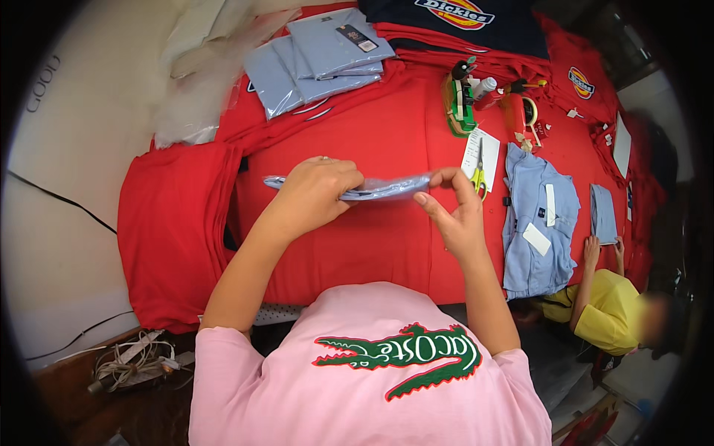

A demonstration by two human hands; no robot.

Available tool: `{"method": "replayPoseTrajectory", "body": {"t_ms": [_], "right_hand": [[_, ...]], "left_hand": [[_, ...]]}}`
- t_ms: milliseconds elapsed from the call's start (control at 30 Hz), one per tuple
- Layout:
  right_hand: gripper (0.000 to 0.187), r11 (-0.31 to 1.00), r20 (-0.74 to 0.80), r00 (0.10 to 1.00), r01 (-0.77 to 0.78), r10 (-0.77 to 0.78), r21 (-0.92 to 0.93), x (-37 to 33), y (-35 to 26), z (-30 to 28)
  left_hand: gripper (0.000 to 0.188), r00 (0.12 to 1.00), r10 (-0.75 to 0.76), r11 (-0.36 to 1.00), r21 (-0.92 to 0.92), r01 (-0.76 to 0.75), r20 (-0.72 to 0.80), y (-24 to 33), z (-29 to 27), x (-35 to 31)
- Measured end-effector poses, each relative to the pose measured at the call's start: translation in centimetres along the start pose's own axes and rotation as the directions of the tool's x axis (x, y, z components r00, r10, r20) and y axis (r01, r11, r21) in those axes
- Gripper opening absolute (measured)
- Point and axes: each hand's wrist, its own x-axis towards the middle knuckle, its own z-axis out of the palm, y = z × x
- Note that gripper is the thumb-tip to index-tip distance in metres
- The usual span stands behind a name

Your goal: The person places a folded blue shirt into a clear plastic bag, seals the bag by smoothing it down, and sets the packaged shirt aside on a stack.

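Observation:
A folded light-blue garment in a clear plastic bag (390, 189) is held almost edge-on above the red cloth. My left hand (318, 192) is closed over its left part, the fingers wrapped across the top. At the other end, my right hand (455, 212) has its curled fingers and thumb about the bag's edge, loosely bent. Just beyond the right hand, scissors with yellow handles (478, 175) lie on a white printed sheet (470, 154).
Several bagged light-blue garments (316, 59) lie at the far left-centre. A green tool holder (460, 108) and a tape roll (529, 111) stand behind the scissors. An unbagged blue garment (532, 215) lies right; beyond it a co-worker in yellow (606, 316) handles another folded piece (603, 214).

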Motion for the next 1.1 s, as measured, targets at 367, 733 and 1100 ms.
{"method": "replayPoseTrajectory", "body": {"t_ms": [367, 733, 1100], "right_hand": [[0.037, 0.978, 0.119, 0.971, 0.207, -0.207, 0.013, 5.9, -7.4, -1.4], [0.053, 0.921, 0.556, 0.827, 0.279, -0.085, -0.273, 0.7, 9.1, 6.4], [0.007, 0.822, 0.679, 0.727, 0.446, -0.103, -0.353, 1.0, 8.9, 8.2]], "left_hand": [[0.016, 0.825, 0.443, 0.852, 0.453, -0.264, -0.352, 2.8, 0.0, 0.5], [0.075, 0.969, -0.166, 0.972, 0.136, 0.191, -0.181, -4.0, 14.6, -11.4], [0.088, 0.981, -0.175, 0.982, 0.063, 0.18, -0.083, -6.3, 16.6, -11.3]]}}
